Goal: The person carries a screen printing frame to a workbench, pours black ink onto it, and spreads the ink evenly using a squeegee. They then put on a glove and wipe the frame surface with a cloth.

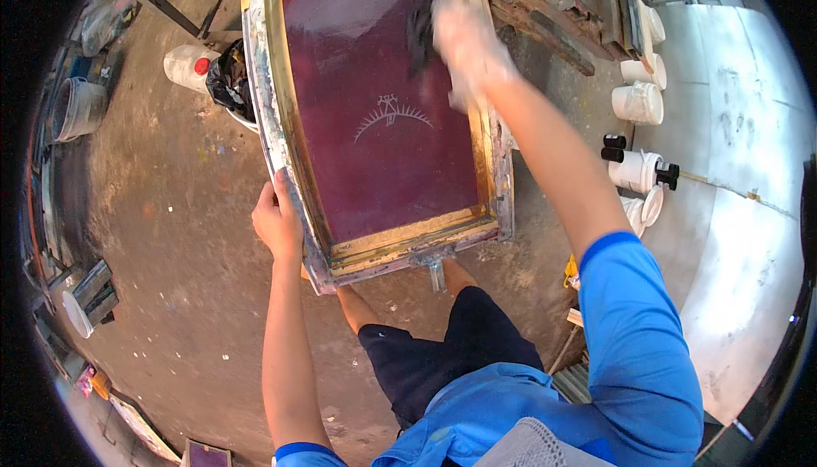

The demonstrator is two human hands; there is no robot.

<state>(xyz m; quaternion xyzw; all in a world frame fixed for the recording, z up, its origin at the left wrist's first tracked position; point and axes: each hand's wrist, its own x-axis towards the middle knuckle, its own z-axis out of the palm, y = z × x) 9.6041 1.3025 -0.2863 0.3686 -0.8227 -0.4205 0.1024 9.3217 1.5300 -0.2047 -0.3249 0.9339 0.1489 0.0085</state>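
Observation:
A large screen-printing frame [289,169] with a dark maroon mesh [374,152] and a pale sunburst stencil in its middle stands tilted in front of me. My left hand [275,218] grips the frame's left edge near the lower corner. My right hand [464,41], blurred with motion, presses a dark rag [419,33] against the mesh near the upper right corner. My bare knees and dark shorts show below the frame.
White tubs [638,103] and a bottle with black caps [634,169] stand on the right by a pale floor slab. A white jug with a red cap [189,67] and a black bag [225,80] lie left of the frame. Buckets [78,108] sit far left.

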